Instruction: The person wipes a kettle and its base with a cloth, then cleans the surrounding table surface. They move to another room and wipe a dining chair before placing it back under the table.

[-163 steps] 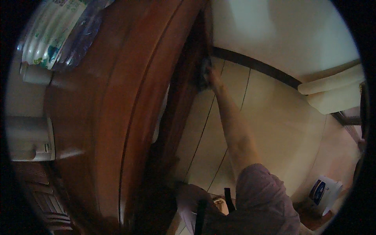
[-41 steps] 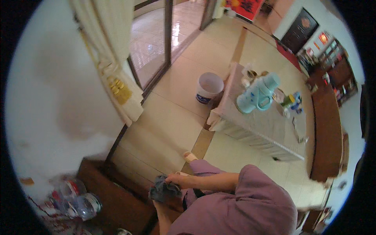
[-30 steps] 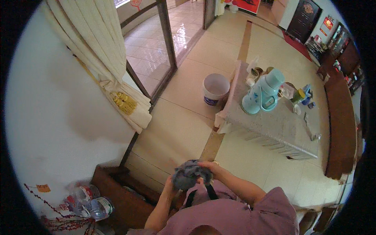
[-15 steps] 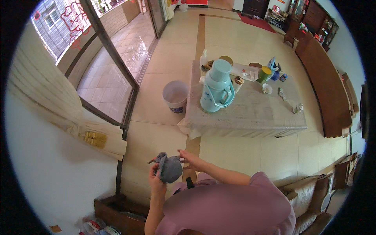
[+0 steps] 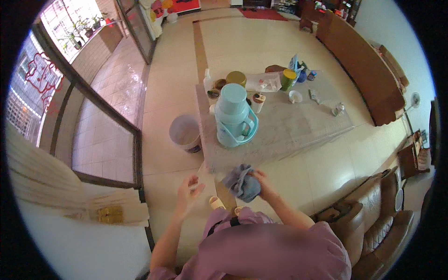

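A crumpled grey-blue cloth (image 5: pixel 241 183) hangs in front of me, bunched up, with my right hand (image 5: pixel 262 183) closed on its right side. My left hand (image 5: pixel 190 190) is raised to the left of the cloth, apart from it, fingers spread and nothing in them. Just beyond the cloth is the near edge of a low table (image 5: pixel 289 140) under a pale cover. On its left part stands a light-blue thermos jug (image 5: pixel 231 116), upright, with its handle toward the right.
Left of the table, a whitish bucket (image 5: pixel 185 133) stands on the tiled floor. A green-and-yellow can (image 5: pixel 288 80), a small white bowl (image 5: pixel 295 96) and other small items lie on the table. A brown leather sofa (image 5: pixel 373 219) is at the right; a sliding glass door (image 5: pixel 105 130) at the left.
The cloth has moved from my left hand to my right and shifted rightward. My left hand has let go and opened. The view has turned to the right, and my slippers now show.
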`<state>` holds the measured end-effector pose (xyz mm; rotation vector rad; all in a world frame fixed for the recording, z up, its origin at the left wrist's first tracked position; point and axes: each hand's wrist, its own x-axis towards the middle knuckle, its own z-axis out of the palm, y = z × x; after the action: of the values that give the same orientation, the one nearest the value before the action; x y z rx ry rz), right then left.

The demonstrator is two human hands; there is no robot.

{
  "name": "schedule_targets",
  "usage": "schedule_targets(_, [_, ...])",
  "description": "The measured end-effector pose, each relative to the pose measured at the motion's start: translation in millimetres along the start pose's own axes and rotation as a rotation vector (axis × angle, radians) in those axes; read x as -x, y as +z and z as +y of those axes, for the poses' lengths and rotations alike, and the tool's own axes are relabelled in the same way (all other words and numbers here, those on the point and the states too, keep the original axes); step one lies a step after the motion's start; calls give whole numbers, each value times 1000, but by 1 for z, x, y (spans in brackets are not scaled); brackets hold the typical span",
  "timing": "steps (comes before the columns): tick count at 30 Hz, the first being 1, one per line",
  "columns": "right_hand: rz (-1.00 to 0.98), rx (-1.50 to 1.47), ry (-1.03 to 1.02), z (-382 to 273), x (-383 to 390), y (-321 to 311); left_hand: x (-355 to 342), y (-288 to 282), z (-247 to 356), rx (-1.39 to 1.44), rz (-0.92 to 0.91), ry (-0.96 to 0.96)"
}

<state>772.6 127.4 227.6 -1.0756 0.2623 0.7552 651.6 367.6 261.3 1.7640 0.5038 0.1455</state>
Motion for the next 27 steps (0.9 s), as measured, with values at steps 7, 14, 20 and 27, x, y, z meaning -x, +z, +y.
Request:
schedule_targets(7, [176, 138, -594, -146, -15, 33, -170, 49, 43, -289, 104, 465])
schedule_targets(14, [34, 747, -945, -216, -105, 92, -259, 109, 51, -131, 164, 620])
schedule_targets(20, [-52, 1465, -1104, -200, -163, 100, -282, 123, 20, 119, 10, 560])
schedule_targets(27, [-116, 1487, -959, -214, -192, 99, -267, 129, 30, -54, 65, 524])
